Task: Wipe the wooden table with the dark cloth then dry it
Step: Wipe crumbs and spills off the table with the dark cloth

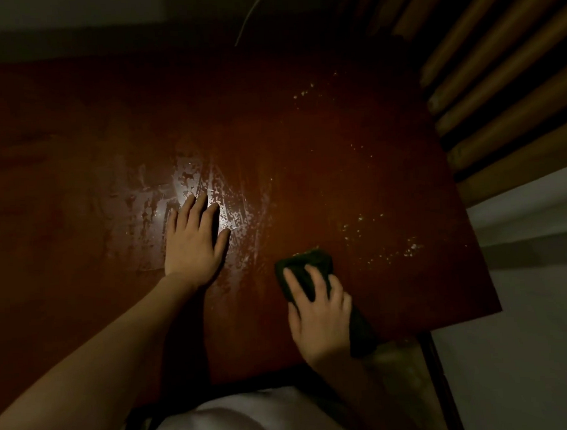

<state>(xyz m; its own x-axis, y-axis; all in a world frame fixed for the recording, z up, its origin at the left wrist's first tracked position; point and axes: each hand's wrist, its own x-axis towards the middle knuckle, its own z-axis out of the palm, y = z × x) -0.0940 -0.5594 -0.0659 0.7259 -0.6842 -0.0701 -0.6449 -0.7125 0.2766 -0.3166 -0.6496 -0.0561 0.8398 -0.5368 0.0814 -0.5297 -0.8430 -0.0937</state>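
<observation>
Dim light glared off the wet table [304, 141]. My left hand [193, 241] lay flat to steady me; my right hand [317, 315] curled its grip over the dark cloth [306, 266], pale specks [412, 249] waiting just beyond.

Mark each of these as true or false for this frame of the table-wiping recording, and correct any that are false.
1. The right hand holds the dark cloth on the wooden table. True.
2. The left hand grips a second cloth. False: it lies flat on the table, fingers straight, holding nothing.
3. Pale specks lie right of the cloth. True.
4. The wet streaks are at the far right corner. False: they sit around the left hand.
</observation>
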